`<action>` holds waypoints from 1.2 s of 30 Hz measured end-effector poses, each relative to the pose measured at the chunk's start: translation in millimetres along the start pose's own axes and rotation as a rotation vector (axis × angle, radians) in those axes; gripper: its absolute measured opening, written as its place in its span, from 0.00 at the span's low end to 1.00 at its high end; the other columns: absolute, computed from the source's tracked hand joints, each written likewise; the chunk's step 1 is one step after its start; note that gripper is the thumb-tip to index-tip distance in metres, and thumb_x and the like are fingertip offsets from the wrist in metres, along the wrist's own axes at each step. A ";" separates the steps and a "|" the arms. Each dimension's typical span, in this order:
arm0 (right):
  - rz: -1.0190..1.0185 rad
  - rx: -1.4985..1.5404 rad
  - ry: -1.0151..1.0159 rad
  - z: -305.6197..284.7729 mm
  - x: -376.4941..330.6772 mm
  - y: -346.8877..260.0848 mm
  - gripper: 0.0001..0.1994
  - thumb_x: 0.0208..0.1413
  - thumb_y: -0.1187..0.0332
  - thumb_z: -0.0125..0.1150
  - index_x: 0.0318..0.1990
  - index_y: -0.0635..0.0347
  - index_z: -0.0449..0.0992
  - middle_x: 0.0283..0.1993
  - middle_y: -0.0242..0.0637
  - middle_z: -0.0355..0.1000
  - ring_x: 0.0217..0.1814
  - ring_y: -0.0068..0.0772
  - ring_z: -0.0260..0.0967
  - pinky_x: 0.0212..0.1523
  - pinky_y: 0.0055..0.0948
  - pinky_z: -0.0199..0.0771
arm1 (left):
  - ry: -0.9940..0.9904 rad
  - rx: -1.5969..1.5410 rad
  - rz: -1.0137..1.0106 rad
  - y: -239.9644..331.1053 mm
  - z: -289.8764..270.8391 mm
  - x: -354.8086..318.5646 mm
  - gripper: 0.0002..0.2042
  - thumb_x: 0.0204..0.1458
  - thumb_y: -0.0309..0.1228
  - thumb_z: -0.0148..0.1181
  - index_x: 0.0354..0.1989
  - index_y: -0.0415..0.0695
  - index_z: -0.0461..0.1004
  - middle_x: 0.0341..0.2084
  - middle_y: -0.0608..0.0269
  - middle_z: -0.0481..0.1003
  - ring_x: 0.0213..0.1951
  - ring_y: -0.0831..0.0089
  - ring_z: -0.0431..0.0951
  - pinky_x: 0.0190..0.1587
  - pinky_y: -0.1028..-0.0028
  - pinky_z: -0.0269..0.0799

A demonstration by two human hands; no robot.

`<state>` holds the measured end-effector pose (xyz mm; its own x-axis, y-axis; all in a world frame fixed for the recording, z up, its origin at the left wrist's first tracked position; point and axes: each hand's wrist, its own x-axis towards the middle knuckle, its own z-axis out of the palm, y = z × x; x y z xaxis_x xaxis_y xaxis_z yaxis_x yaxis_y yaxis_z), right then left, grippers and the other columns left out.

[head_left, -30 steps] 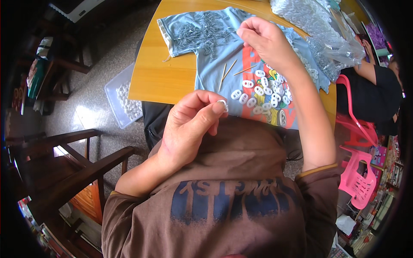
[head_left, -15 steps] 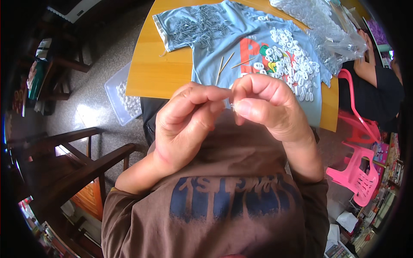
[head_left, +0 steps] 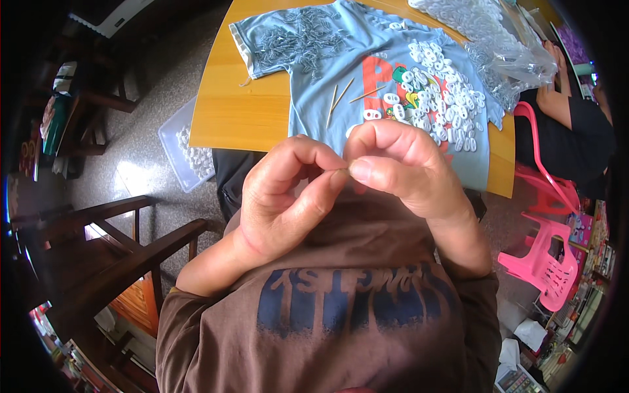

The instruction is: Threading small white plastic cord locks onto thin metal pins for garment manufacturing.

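In front of my chest, my left hand (head_left: 291, 190) and my right hand (head_left: 406, 167) meet at the fingertips. Both are pinched between thumb and index finger, and whatever sits between them is too small and covered to make out. Just beyond them, a light blue T-shirt (head_left: 314, 98) lies spread on the table. On it are a pile of small grey metal springs (head_left: 298, 40), a heap of white oval plastic pieces with holes (head_left: 452, 98), and several thin wooden sticks (head_left: 341, 95). One white piece (head_left: 372, 114) lies close beyond my right hand.
The yellow wooden table (head_left: 223, 111) has a clear plastic bag (head_left: 517, 65) of white pieces at its far right. A person's arm (head_left: 555, 105) rests beside it. A translucent bin (head_left: 177, 154) stands on the floor at left, near a dark wooden chair (head_left: 111, 262). Pink plastic chairs (head_left: 540, 262) are at right.
My left thumb and index fingertip have closed against my right fingertips. The small shiny metal piece that showed at my right thumb is now covered.
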<state>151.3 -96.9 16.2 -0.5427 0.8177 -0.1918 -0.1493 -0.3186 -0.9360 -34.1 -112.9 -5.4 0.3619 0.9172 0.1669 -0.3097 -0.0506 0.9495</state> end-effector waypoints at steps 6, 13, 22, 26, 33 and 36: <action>-0.116 0.142 0.183 18.2 -12.0 7.5 0.09 0.53 0.75 0.58 0.40 0.66 0.70 0.35 0.29 0.70 0.38 0.13 0.65 0.39 0.13 0.66 | 0.042 -0.079 -0.018 -0.1 2.5 -1.1 0.05 0.51 0.18 0.53 0.36 0.36 0.67 0.29 0.67 0.70 0.30 0.86 0.68 0.32 0.86 0.64; -0.194 -0.109 0.236 15.4 -13.8 12.9 0.04 0.53 0.74 0.57 0.35 0.65 0.73 0.31 0.25 0.70 0.35 0.10 0.64 0.36 0.11 0.65 | 0.051 -0.015 0.039 -3.8 4.6 -1.5 0.05 0.52 0.18 0.53 0.37 0.35 0.69 0.30 0.66 0.70 0.29 0.86 0.67 0.30 0.87 0.63; -0.332 -0.133 0.246 11.8 -16.2 13.2 0.02 0.53 0.76 0.55 0.32 0.64 0.72 0.28 0.25 0.64 0.28 0.10 0.56 0.29 0.13 0.58 | 0.097 -0.243 -0.137 1.3 8.4 -1.8 0.11 0.52 0.20 0.53 0.45 0.37 0.66 0.32 0.65 0.70 0.26 0.87 0.67 0.26 0.88 0.64; -0.378 -0.216 0.273 12.8 -16.8 14.1 0.02 0.51 0.77 0.56 0.32 0.65 0.72 0.28 0.28 0.65 0.29 0.14 0.59 0.31 0.15 0.61 | 0.033 -0.227 -0.133 -2.4 4.1 -2.7 0.10 0.52 0.20 0.54 0.43 0.37 0.67 0.30 0.66 0.71 0.25 0.87 0.67 0.26 0.88 0.64; -0.362 -0.244 0.310 15.3 -17.0 15.2 0.02 0.48 0.79 0.57 0.30 0.64 0.72 0.27 0.30 0.66 0.30 0.17 0.63 0.32 0.17 0.63 | 0.053 -0.181 -0.117 -3.4 2.8 -4.0 0.07 0.52 0.22 0.55 0.39 0.36 0.69 0.30 0.66 0.72 0.24 0.87 0.66 0.26 0.88 0.63; -0.399 -0.289 0.310 13.5 -16.4 17.3 0.02 0.47 0.78 0.57 0.30 0.65 0.71 0.26 0.30 0.67 0.29 0.17 0.63 0.32 0.18 0.63 | 0.064 -0.166 -0.115 -4.3 2.0 -3.7 0.07 0.52 0.22 0.55 0.39 0.36 0.70 0.30 0.66 0.72 0.24 0.88 0.66 0.26 0.88 0.63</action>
<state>146.5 -122.3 7.2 -0.2169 0.9637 0.1559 -0.0371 0.1515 -0.9878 -32.4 -116.9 -9.6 0.3487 0.9365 0.0374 -0.4117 0.1172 0.9037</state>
